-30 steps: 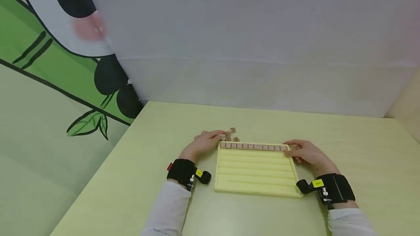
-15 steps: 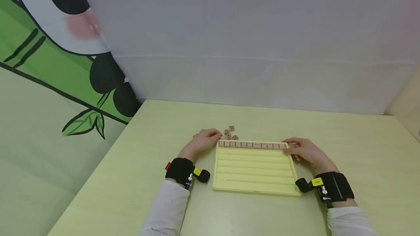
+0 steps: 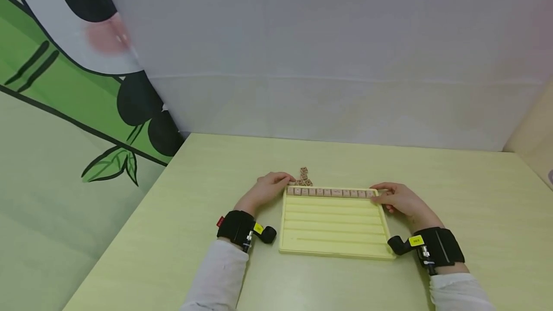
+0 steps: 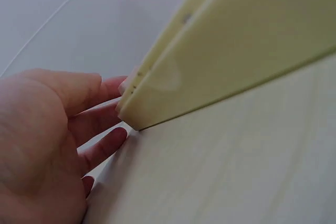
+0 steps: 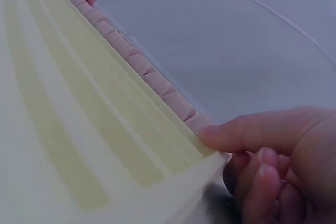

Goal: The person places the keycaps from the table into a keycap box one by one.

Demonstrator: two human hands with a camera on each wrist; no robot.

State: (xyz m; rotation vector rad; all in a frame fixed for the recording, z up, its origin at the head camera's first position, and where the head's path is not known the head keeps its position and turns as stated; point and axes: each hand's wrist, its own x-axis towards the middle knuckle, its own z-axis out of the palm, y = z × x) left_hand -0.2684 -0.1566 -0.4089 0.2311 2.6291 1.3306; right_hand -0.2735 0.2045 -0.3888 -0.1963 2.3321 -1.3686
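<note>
A pale yellow ridged tray lies on the table, with a row of small wooden tiles along its far edge. My left hand is at the far left corner, its thumb and fingertips pinching a small pale tile just behind the tray. In the left wrist view its fingers partly disappear behind the tray corner. My right hand grips the tray's far right corner. In the right wrist view, the right thumb presses by the end tile, with the other fingers curled beneath.
Several loose wooden tiles with printed faces lie behind the tray's left end. The table meets a white hanging sheet at the back. A cartoon mural covers the left wall.
Some loose tiles behind the tray have shifted closer together near the left fingertips. The left hand has moved slightly; the right hand keeps its hold on the tray corner.
</note>
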